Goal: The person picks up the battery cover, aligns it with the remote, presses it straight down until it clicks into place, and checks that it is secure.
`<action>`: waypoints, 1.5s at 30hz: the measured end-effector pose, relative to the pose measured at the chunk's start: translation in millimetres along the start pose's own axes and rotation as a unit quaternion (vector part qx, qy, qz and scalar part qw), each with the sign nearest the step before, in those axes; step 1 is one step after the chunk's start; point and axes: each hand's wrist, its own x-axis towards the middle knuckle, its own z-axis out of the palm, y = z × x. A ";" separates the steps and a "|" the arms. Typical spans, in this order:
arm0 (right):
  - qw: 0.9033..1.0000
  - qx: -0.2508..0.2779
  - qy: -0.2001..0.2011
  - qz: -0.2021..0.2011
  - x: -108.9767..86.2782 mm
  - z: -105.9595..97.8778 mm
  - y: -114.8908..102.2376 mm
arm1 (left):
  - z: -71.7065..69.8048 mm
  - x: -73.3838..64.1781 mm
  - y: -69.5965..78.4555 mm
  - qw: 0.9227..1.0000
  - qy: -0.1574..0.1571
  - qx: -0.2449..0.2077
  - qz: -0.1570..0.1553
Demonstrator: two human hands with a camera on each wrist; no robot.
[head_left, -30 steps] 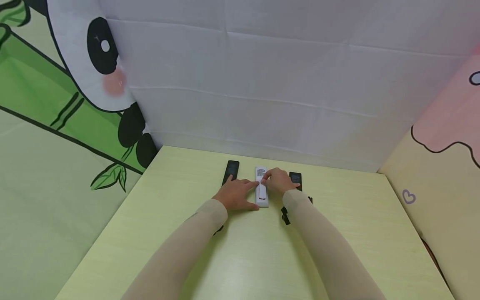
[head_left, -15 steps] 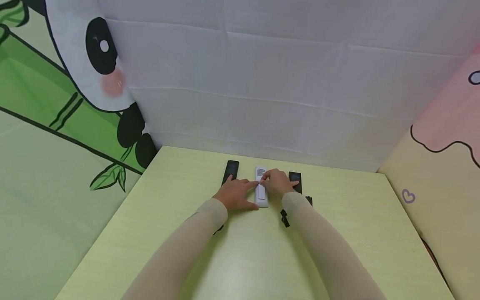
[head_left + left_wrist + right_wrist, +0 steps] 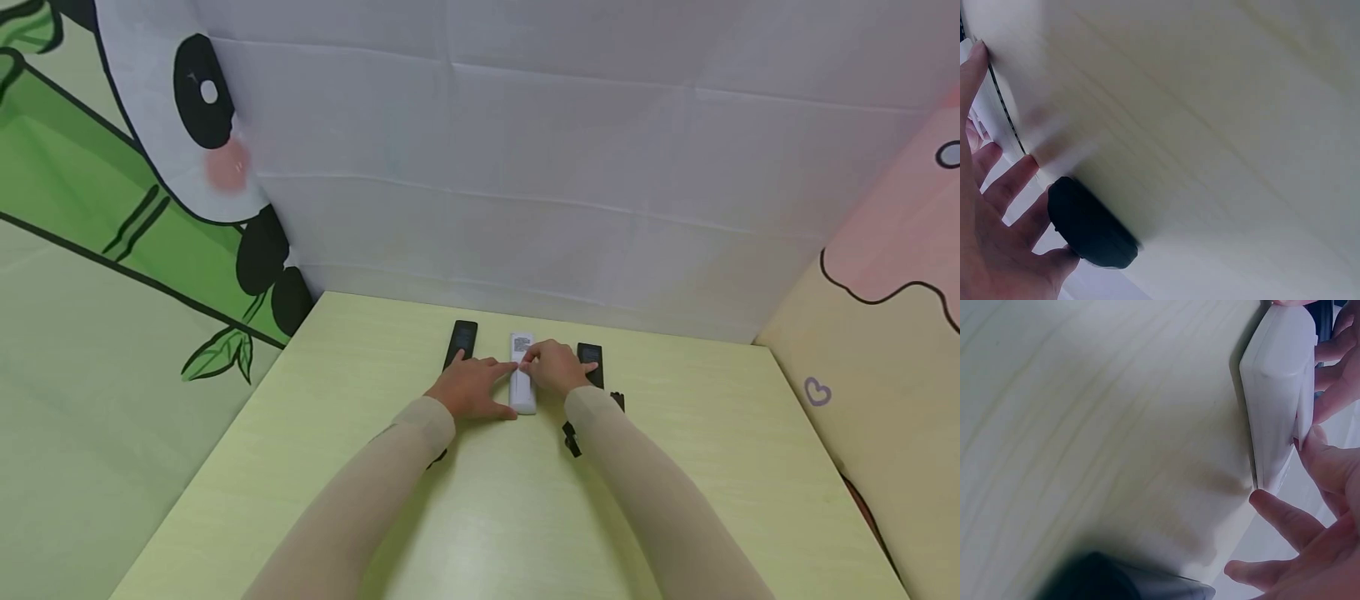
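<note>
While the white remote (image 3: 1275,387) lies on the table (image 3: 487,508) with its printed label (image 3: 522,343) facing up, both hands touch it; the left hand (image 3: 468,389) is spread, its fingers extended, thumb at the remote's near end and forefinger reaching onto its back; the right hand (image 3: 557,367) is curled in, thumb and forefinger pinching the edge of the white cover (image 3: 1305,403), which sits slightly tilted on the remote's back in the right wrist view; one black remote (image 3: 461,337) lies to the left, partly behind the left hand, with a fingertip against it; another black remote (image 3: 590,358) lies to the right, partly hidden by the right hand, whose outer finger reaches over it, though I cannot tell whether it touches; beige sleeves (image 3: 660,492) cover both forearms; behind the table hangs a creased white cloth (image 3: 480,142), with a panda drawing (image 3: 202,92) at its left
</note>
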 end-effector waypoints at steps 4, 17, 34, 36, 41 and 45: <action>1.000 -0.002 0.011 -0.016 1.9 1.2 3.2 | 0.0 0.4 0.2 1.000 0.002 -0.002 0.001; 0.995 -0.040 0.036 -0.081 39.4 20.4 37.4 | 2.4 2.0 0.1 1.000 0.005 0.005 0.000; 0.995 -0.034 0.044 -0.083 18.9 9.9 25.1 | 2.5 2.4 2.7 1.000 0.006 0.006 -0.001; 0.995 -0.039 0.044 -0.079 12.0 6.4 19.1 | 2.4 2.8 2.8 1.000 0.004 0.007 -0.001; 0.994 -0.057 0.057 -0.075 -1.3 1.5 8.6 | 1.5 3.1 3.8 1.000 0.002 0.007 -0.003; 0.993 -0.058 0.060 -0.078 -1.0 1.1 9.7 | 0.0 2.3 5.2 1.000 0.003 0.004 -0.005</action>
